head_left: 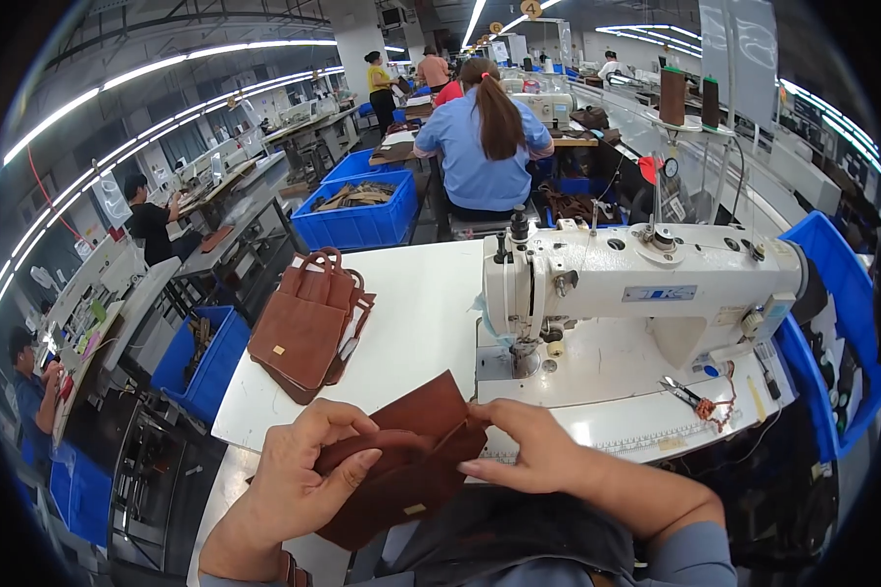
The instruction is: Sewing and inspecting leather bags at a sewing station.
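A brown leather bag piece (439,411) with a small gold plate near its lower edge is held up in front of me, tilted, over the table's near edge. My left hand (308,479) grips its curved handle between thumb and fingers. At the piece's right edge, my right hand (529,445) pinches the leather with thumb and forefinger. Beyond my hands, a stack of similar brown leather bag pieces (301,328) with looped handles lies on the white table (421,293). To the right stands a white sewing machine (646,279), its needle area apart from the piece I hold.
Small scissors (682,391) and a tangle of reddish-brown cord (717,403) lie right of the machine's bed. Blue bins (362,227) stand beyond the table, with another blue bin (822,342) at its right. A person in a blue shirt (480,147) sits directly ahead.
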Available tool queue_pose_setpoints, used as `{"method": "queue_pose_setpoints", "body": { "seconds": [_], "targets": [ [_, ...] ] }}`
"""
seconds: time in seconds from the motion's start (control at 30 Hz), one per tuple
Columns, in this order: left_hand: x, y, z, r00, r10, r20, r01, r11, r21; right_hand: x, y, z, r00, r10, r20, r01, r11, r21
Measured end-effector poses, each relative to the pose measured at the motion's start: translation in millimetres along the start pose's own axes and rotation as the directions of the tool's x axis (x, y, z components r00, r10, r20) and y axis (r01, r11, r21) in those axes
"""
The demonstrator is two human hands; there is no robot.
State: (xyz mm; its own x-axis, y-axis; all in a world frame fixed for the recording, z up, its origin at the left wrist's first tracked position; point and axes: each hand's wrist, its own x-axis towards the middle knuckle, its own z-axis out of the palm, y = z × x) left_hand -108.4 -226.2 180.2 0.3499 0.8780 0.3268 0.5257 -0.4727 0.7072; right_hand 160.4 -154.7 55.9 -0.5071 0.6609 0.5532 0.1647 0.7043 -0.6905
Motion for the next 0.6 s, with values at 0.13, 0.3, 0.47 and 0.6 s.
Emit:
{"method": "queue_pose_setpoints", "body": {
  "seconds": [0.13,0.3,0.47,0.6],
  "targets": [
    [-9.7,13.2,-4.7,0.998,-0.015,-0.054,0.016,1.0,0.017,-0.9,-4.2,22.0,0.964,0.222,-0.148,-0.204,0.971,0.123],
    [-22.2,4.4,-15.6,0.998,-0.03,-0.056,0.029,0.999,-0.029,2.1,-1.1,23.1,0.982,-0.01,-0.189,0.021,0.998,0.059],
    [-33.6,-9.3,-23.7,0.996,-0.045,-0.078,0.031,0.984,-0.174,1.2,-14.9,28.6,0.983,0.124,-0.133,-0.096,0.975,0.199],
    [-35.8,-11.4,-31.1,0.992,-0.121,-0.021,0.112,0.965,-0.236,-6.9,-9.0,36.4,0.982,0.162,-0.098,-0.116,0.923,0.368]
  ]
}}
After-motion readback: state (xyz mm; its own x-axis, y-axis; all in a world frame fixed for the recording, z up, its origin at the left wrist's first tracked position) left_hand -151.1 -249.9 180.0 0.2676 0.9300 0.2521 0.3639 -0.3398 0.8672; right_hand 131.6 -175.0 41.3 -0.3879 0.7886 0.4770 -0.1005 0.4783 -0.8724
